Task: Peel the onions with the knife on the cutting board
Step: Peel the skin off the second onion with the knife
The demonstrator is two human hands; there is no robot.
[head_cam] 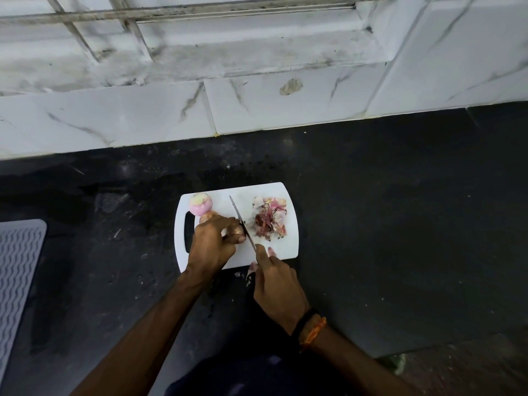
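Holding an unpeeled onion [235, 230] down on the white cutting board [288, 247], the left hand [213, 241] has its fingers curled over the top of it, so the grip is closed around the bulb near the board's middle. The right hand [275, 284] grips the handle of the knife [243, 224] at about five o'clock from the onion, forefinger laid along the spine, blade running up toward eleven o'clock and crossing just beside the onion's right end. A peeled onion [200, 204] sits at the board's ten o'clock corner, and a heap of skins [270, 218] lies at two o'clock.

The onion should be firm and light, its dry outer skin papery and brittle, and likely to roll, being round, so pinning it from above with fingertips tucked back from the edge looks sensible. Once skin comes off, the flesh beneath will probably be slick.

Both forearms reach in from six o'clock over the dark table [400, 224], wrists bent slightly downward, the left one angled in from seven o'clock.
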